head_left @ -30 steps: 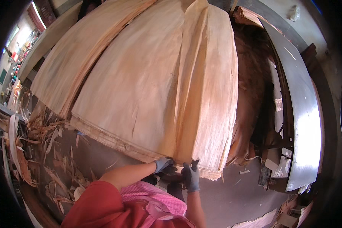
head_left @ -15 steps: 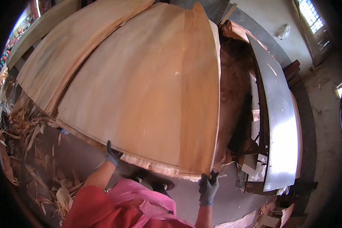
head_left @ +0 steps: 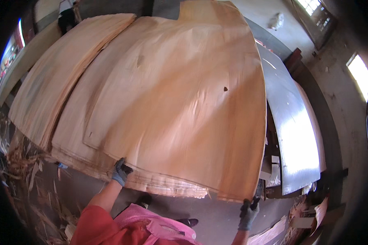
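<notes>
A large, thin tan sheet of wood veneer (head_left: 180, 118), rippled and with a small dark hole, lies over a stack of veneer sheets (head_left: 163, 187). It is set to the right of the stack, so the layer below shows along the left side. My left hand (head_left: 121, 173), in a grey and black glove, has its fingers closed at the sheet's near edge. At the near right corner, my gloved right hand (head_left: 248, 213) pinches the same sheet. The undersides of both grips are hidden.
Another veneer stack (head_left: 65, 77) stands to the left. On the right is a shiny metal sheet (head_left: 298, 139). Torn veneer scraps (head_left: 32, 175) litter the left floor, with more broken pieces (head_left: 302, 216) at the lower right. A wall with bright windows rises beyond.
The veneer sheet has shifted right and now covers the dark gap beside the metal sheet. My right hand moved right and nearer with its corner. The view has shifted too.
</notes>
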Action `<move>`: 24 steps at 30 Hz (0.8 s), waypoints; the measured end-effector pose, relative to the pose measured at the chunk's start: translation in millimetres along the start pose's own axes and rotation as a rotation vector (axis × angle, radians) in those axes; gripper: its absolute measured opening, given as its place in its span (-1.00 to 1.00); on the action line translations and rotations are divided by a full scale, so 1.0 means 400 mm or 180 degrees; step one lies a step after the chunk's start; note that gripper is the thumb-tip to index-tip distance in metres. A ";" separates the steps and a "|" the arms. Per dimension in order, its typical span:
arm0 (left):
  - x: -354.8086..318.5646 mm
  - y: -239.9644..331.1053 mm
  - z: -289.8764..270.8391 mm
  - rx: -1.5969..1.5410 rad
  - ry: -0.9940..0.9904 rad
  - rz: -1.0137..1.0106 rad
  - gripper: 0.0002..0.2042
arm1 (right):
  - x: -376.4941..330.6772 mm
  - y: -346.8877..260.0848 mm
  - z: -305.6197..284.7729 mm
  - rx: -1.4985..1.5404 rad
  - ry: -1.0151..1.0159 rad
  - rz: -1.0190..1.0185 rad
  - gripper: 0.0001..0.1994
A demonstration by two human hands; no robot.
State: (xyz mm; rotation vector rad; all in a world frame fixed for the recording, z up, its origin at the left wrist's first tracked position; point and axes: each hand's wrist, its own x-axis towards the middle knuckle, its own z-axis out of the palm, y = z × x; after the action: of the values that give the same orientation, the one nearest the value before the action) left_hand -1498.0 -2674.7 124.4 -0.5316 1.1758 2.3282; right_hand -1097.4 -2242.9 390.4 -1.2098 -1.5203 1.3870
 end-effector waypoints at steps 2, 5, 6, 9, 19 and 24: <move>-0.029 -0.009 0.185 0.0023 0.0039 -0.0002 -0.79 | 0.066 -0.030 -0.077 -0.0199 0.0111 0.0031 -0.48; -0.093 -0.063 0.441 0.0332 -0.0145 0.0192 -0.83 | 0.174 -0.065 -0.200 -0.0342 0.0207 -0.0203 -0.46; -0.122 -0.095 0.529 0.0442 -0.0232 0.0210 -0.82 | 0.229 -0.034 -0.288 -0.0420 0.0215 -0.0312 -0.47; -0.197 -0.209 0.714 0.0950 -0.0442 0.0318 -0.80 | 0.355 -0.040 -0.441 -0.0409 0.0256 -0.0154 -0.46; -0.466 -0.677 1.283 0.1715 -0.1227 0.0322 -0.76 | 0.832 0.072 -1.074 -0.0637 0.0584 -0.0561 -0.63; -0.560 -0.898 1.490 0.1920 -0.1505 0.0385 -0.76 | 1.053 0.124 -1.299 -0.0419 0.0630 -0.0505 -0.62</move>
State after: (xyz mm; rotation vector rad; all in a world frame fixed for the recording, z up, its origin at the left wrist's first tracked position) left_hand -1186.3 -2051.8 346.8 0.2923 1.5824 1.8845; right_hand -718.4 -1689.6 386.1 -1.2374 -1.5494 1.0465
